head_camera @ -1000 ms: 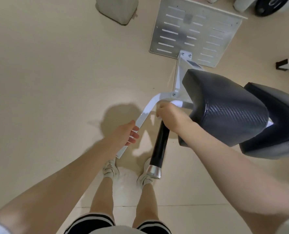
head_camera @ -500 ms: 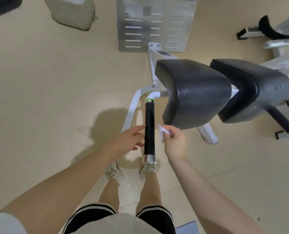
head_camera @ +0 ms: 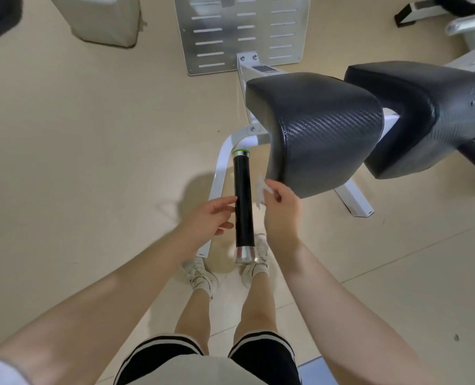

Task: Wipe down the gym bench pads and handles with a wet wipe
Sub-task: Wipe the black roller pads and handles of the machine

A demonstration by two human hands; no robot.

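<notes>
The left hand (head_camera: 211, 216) is reaching toward the black cylindrical handle with silver end caps (head_camera: 244, 201), its fingers relaxed and spread, and the fingertips are lying just beside the handle's left side; whether they are touching it cannot be told. It is holding nothing. The right hand (head_camera: 282, 211) is pinching a small white wet wipe (head_camera: 262, 191) between thumb and fingers, just to the right of the handle and near the lower edge of the near black carbon-pattern bench pad (head_camera: 322, 129). The wipe is hanging apart from the handle, not pressed on it. The handle is pointing toward the person, standing out from the white metal frame (head_camera: 219, 173) of the bench. A second black padded cushion (head_camera: 431, 112) is sitting to the right of the first one. Behind the frame, a silver slotted metal foot plate (head_camera: 217, 31) is lying on the beige floor (head_camera: 78, 148).
</notes>
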